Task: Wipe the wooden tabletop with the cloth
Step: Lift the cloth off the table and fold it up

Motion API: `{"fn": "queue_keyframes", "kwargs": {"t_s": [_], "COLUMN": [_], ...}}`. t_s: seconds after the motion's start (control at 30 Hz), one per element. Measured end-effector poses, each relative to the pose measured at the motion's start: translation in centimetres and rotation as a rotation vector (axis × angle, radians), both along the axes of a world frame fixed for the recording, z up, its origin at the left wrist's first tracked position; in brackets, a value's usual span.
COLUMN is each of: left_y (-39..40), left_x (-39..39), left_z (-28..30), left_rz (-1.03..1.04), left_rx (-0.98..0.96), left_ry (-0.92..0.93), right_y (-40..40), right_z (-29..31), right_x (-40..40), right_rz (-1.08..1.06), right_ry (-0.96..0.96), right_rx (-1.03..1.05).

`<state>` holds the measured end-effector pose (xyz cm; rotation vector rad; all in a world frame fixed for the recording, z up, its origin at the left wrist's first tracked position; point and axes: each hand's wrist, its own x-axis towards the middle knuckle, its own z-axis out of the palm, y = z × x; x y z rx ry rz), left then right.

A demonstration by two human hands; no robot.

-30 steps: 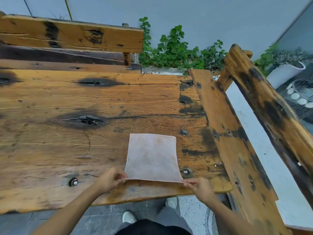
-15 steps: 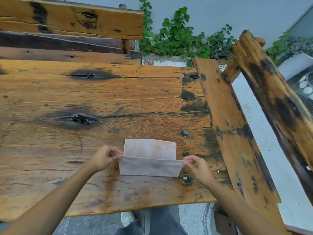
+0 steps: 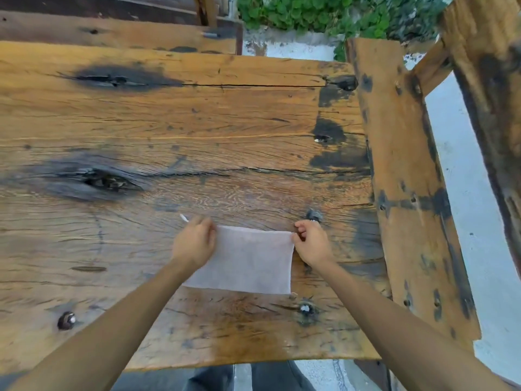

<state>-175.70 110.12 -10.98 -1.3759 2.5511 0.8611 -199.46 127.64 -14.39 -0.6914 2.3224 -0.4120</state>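
Cloth (image 3: 248, 263), pale and rectangular, is lying flat on the wooden desk (image 3: 169, 122), toward the desk's near right part, with its long axis running left to right, roughly along the grain of the planks, and its short sides pointing toward and away from the person. The left hand (image 3: 194, 241) is covering the cloth's far left corner, fingers curled over that edge and gripping it, and a small white tip of fabric is sticking out just beyond the knuckles. The right hand (image 3: 311, 241) is pinching the far right corner between thumb and curled fingers. The two hands are sitting apart, one at each far corner, holding the far edge stretched between them, while both forearms are reaching in from the bottom of the view. A dark bolt head (image 3: 313, 215) is sitting just beyond the right hand, and another bolt (image 3: 306, 309) is lying just off the cloth's near right corner. A large dark knot (image 3: 104, 180) is marking the planks well to the left. Green plants (image 3: 324, 12) are growing beyond the desk's far edge.
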Motion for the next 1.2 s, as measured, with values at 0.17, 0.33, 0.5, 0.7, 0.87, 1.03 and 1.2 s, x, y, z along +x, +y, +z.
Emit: {"fn": "queue_keyframes", "kwargs": {"t_s": [0.17,0.33,0.5,0.7,0.87,1.03,1.2], "left_y": [12.6,17.9,17.9,16.5,13.5,10.1,7.6], "left_x": [-5.3,-8.9,-9.9,-8.2,-2.7,4.0,9.0], "left_z": [0.4,-0.6,-0.3,1.2,2.6,2.5,1.4], "left_rz": [-0.299,-0.309,-0.342,-0.161,0.237,0.665,0.875], "left_rx": [0.284,0.236,0.184,0.288,0.471,0.535,0.634], "left_ry": [-0.148,-0.259,-0.365,-0.120,0.241,0.471,0.578], "right_y": [-1.2,-2.9,-3.2,-2.7,-5.3,-11.3,-16.7], "right_z": [0.9,1.2,1.4,2.3,5.4,7.8,7.7], "right_x": [-1.0,-1.6,-1.2,-1.1,-0.5,4.4,11.0], "right_rz": [0.198,0.340,0.256,0.081,0.140,0.324,0.404], "right_ry": [-0.103,-0.133,-0.146,-0.249,-0.244,-0.158,-0.122], "right_rx": [0.081,0.265,0.242,0.096,-0.009,-0.014,0.052]}}
